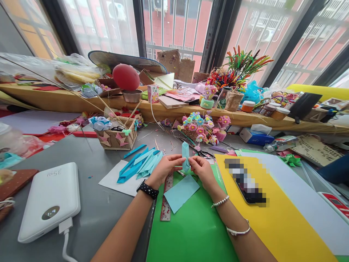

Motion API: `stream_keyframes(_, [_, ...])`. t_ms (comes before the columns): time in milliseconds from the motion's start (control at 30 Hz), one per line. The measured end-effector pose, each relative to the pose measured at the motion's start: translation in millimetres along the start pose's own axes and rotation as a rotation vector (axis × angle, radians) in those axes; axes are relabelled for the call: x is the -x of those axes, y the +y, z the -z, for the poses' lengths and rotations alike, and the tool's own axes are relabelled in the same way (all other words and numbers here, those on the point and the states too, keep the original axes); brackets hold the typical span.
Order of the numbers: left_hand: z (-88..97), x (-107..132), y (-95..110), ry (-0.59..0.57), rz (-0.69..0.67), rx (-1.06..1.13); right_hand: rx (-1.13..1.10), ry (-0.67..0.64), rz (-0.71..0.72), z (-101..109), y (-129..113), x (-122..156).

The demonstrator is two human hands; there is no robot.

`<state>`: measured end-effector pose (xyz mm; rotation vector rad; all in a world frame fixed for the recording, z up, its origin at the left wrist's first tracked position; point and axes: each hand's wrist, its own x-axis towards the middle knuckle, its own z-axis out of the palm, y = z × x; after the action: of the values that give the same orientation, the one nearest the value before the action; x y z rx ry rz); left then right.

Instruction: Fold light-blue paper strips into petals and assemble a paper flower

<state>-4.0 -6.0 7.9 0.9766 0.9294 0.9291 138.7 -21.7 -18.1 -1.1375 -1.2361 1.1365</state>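
Observation:
Between my two hands stands a narrow folded strip of light blue paper (185, 150), held upright with its top end pointed. My left hand (172, 164) pinches its left edge, and my right hand (201, 169) pinches the right edge. Just below lies a flat light blue paper sheet (181, 193) on the green board (191, 233). A ruler (165, 209) runs beside that sheet and is partly under it. Left of my hands, several folded blue paper strips (144, 163) are heaped on a white sheet (110, 178).
A white power bank (50, 200) with a cable lies at left. On the yellow sheet (278, 218) at right rests a phone (244, 182). Behind my hands are a craft basket (117, 140), pink and blue fuzzy flowers (200, 127) and a crowded shelf (174, 109).

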Motion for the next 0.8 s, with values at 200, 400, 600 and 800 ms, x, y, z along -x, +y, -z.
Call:
stream_keyframes(200, [2.7, 0.8, 0.8, -0.126, -0.068, -0.007, -0.021, -0.099, -0.035, -0.5, -1.5, 1.4])
stream_keyframes(400, [3.4, 2.5, 1.4, -0.159, -0.092, -0.084, -0.054, -0.147, -0.057, -1.9, -1.1, 1.3])
stream_keyframes(600, [2.6, -0.5, 0.9, -0.047, -0.138, -0.122, 0.047, -0.156, -0.048, -1.8, -5.0, 0.1])
stream_keyframes(800, [1.4, -3.6, 1.5, 0.183, -0.253, -0.303, 0.63, -0.086, 0.083, 18.0, -25.7, -2.1])
